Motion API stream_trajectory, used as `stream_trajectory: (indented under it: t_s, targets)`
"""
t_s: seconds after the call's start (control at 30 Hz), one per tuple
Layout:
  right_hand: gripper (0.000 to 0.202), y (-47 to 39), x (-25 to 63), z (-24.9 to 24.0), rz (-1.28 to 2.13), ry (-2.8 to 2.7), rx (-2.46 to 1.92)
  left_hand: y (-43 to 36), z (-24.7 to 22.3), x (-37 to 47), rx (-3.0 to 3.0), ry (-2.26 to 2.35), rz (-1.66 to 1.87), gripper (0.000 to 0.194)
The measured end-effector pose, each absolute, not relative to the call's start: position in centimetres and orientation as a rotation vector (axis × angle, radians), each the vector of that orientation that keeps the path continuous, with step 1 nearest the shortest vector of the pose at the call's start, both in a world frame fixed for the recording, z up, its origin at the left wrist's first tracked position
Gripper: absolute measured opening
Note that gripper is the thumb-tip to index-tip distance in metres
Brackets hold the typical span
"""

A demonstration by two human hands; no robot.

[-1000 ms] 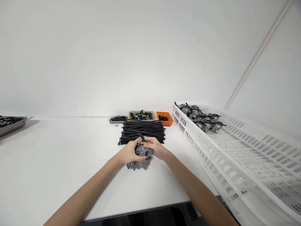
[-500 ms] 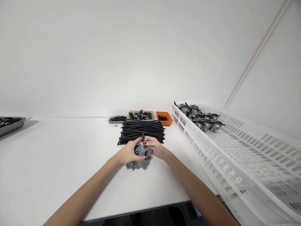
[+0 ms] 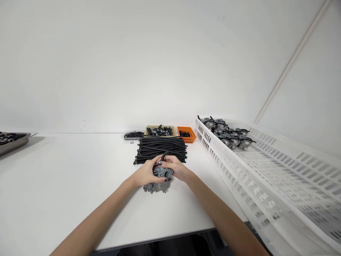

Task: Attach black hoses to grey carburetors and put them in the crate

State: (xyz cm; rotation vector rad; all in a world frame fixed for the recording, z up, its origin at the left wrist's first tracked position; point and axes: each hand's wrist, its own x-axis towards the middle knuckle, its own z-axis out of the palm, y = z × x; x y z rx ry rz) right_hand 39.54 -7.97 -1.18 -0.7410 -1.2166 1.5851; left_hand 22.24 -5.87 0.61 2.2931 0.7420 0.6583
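Observation:
My left hand [image 3: 146, 173] is wrapped round a grey metal carburetor [image 3: 163, 172], its round bore facing me. My right hand [image 3: 176, 167] comes from the other side, with the thumb pressed at the base of a short black rubber tube [image 3: 165, 155] on top of the carburetor. That tube leans to the right. The fingers behind the carburetor are hidden. Just below my hands, a second grey metal body [image 3: 156, 187] shows on the white table; whether it is a separate carburetor I cannot tell.
Behind my hands lies a pile of black hoses [image 3: 161, 147]. Further back are a tray of black rings [image 3: 133, 134], a cream tray [image 3: 174, 131] of mixed parts and an orange basket [image 3: 189, 140]. A long white crate [image 3: 226, 156] holding carburetors [image 3: 231, 137] flanks the right; a metal tray [image 3: 16, 144] sits left.
The black tube has gone from upright to leaning right. My right thumb has shifted left across its base. My left hand keeps its hold on the carburetor.

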Motion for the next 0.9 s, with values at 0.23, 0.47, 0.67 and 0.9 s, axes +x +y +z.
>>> stream_trajectory:
  t_s: [0.23,0.47,0.67,0.9]
  targets:
    - [0.021,-7.77,40.12,-1.36,1.671,-1.183,-0.686,-5.84,0.70,22.35,2.317,0.748,0.649,0.071]
    - [0.020,-7.52,39.96,-1.64,1.641,-1.213,-0.625,-6.00,0.92,22.41,2.320,0.762,0.622,0.058]
    - [0.022,-7.54,39.54,-1.77,1.582,-1.147,-0.648,-5.92,0.79,22.42,2.311,0.785,0.622,0.039]
    - [0.023,-7.73,40.07,-1.51,1.653,-1.187,-0.669,-5.89,0.74,22.47,2.284,0.782,0.643,0.046]
